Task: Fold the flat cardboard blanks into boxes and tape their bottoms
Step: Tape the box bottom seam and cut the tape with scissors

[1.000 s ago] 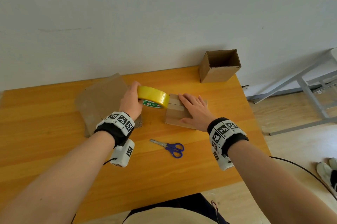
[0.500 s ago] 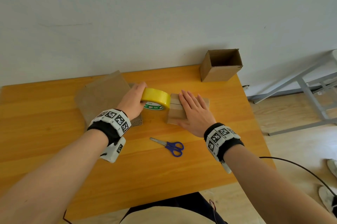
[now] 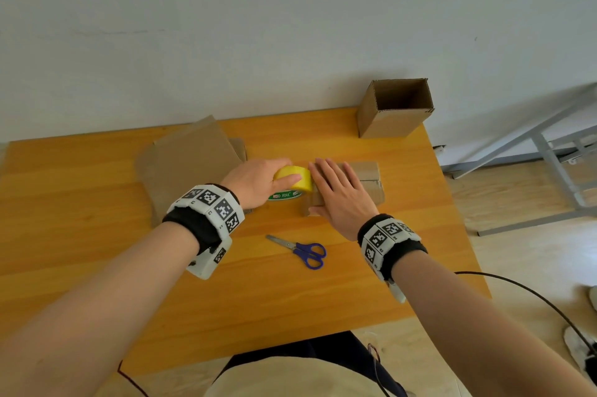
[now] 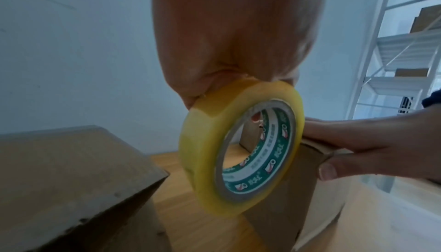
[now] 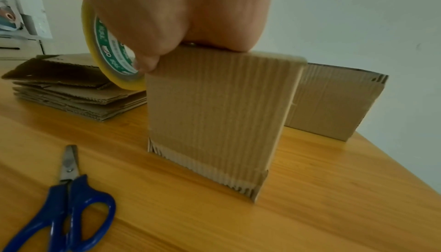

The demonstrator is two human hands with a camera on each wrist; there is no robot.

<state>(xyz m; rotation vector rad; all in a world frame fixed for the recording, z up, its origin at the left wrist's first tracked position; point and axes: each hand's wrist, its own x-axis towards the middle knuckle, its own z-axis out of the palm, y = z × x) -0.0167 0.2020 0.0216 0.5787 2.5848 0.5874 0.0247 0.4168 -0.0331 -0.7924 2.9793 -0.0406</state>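
Corrugated box point(image 5: 214, 109) (ribbed, brown) beside glossy yellow tape ring point(image 4: 241, 146)

Brown box point(image 3: 368, 181) stands bottom-up mid-table, flaps closed; yellow tape roll point(image 3: 295, 181) on edge against its left side. Flat blanks point(image 3: 190, 164) stacked left.

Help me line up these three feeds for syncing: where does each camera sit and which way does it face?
Head: worn on the head, looking down at the table; both forearms, left hand and right hand show.
Left wrist: looks along the palm at the tape roll.
Right wrist: looks along the palm pressing the upturned box.
All three show the tape roll.
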